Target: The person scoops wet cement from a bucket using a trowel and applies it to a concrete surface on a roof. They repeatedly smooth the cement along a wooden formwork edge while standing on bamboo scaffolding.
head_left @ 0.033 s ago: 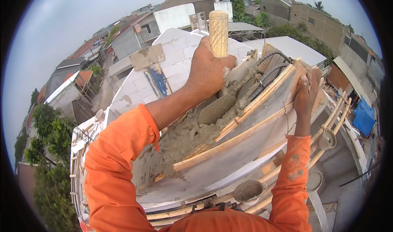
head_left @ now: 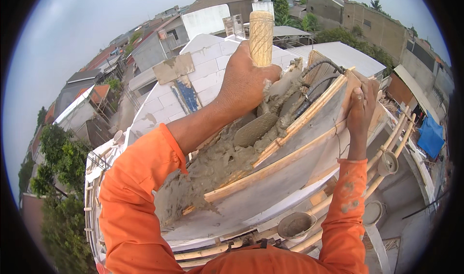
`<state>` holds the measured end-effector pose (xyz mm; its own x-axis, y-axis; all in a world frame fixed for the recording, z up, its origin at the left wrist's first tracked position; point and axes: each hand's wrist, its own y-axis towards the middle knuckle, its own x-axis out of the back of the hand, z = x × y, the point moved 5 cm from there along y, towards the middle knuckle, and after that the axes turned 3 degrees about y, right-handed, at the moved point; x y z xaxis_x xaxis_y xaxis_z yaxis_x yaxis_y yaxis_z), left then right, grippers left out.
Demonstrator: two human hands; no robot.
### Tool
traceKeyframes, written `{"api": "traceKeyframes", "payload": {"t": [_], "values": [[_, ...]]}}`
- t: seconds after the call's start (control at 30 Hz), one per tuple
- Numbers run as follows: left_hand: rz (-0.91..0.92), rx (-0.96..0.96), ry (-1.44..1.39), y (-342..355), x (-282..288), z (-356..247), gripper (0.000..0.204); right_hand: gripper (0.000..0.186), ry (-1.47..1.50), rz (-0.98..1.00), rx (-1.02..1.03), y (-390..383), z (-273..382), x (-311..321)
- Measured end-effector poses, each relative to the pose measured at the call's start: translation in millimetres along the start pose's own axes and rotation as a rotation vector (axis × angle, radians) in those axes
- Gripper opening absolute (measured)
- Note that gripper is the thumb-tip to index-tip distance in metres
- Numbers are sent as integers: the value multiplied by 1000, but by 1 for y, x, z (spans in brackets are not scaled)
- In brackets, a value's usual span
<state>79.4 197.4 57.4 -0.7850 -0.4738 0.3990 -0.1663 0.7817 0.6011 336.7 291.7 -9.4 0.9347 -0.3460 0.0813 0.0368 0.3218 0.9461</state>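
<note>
My left hand [head_left: 244, 80] is closed around the light wooden handle of a trowel [head_left: 261, 39], which points upward. The trowel's mortar-coated blade angles down into wet grey mortar [head_left: 208, 177] that fills the channel behind a formwork board [head_left: 285, 177]. At the right end of that board, my right hand [head_left: 361, 107] grips the upper part of the formwork, its fingers bent over the edge. Between the hands, dark ribbed steel bars [head_left: 316, 92] stick out of the mortar at the top end.
A wall of pale blocks [head_left: 208, 75] rises behind the channel. A bucket with mortar [head_left: 296, 224] sits close to me, near bamboo poles [head_left: 394, 143] and a smaller bucket [head_left: 388, 163]. The spot is high up, with rooftops and trees [head_left: 60, 153] below.
My left hand and the trowel handle have shifted very slightly to the right. My right hand stays at the same place on the formwork.
</note>
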Motion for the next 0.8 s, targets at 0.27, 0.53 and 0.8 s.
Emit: {"api": "traceKeyframes", "payload": {"t": [0.27, 0.53, 0.8], "values": [[-228, 83, -405, 45, 49, -89, 24, 43, 25, -12, -7, -4, -1, -4], [-175, -190, -241, 23, 47, -50, 53, 28, 18, 7, -7, -1, 1, -2], [-198, -157, -184, 8, 43, -19, 54, 28, -3, 24, -4, -3, -2, -3]]}}
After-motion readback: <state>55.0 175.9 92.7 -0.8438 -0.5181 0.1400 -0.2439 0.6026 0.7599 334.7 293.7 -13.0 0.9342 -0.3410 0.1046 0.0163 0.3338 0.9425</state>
